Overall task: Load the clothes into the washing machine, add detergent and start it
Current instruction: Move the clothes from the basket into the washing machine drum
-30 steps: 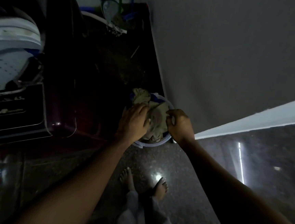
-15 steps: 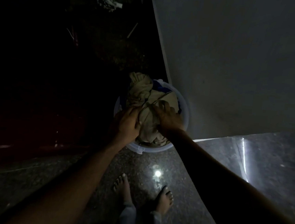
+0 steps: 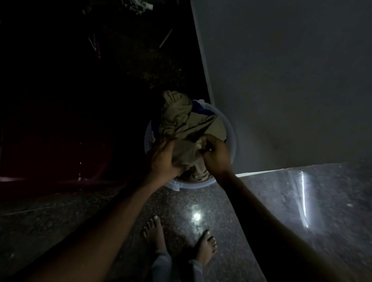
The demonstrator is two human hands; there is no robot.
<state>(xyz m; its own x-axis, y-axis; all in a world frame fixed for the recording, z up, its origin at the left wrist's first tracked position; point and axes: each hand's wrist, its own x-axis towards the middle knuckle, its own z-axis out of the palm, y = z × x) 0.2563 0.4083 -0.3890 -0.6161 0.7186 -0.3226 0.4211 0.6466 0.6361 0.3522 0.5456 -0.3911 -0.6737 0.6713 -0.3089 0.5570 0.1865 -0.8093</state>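
A pale round plastic bucket (image 3: 231,136) stands on the dark floor against the wall, heaped with beige clothes (image 3: 182,118); a bit of blue cloth (image 3: 198,108) shows at the far side. My left hand (image 3: 163,159) grips the beige cloth at the near left of the heap. My right hand (image 3: 215,152) pinches a bunch of the same cloth at the near right. The washing machine is out of view, apart from a dark maroon body (image 3: 44,151) at the left.
A grey wall (image 3: 299,72) rises on the right, meeting the glossy speckled floor (image 3: 265,204). My bare feet (image 3: 178,239) stand just behind the bucket. A white pipe and debris (image 3: 134,0) lie at the far end of the dark passage.
The view has tilted down, so the machine's top has left the frame. Both hands have closed on the beige cloth and gathered it at the near side of the bucket.
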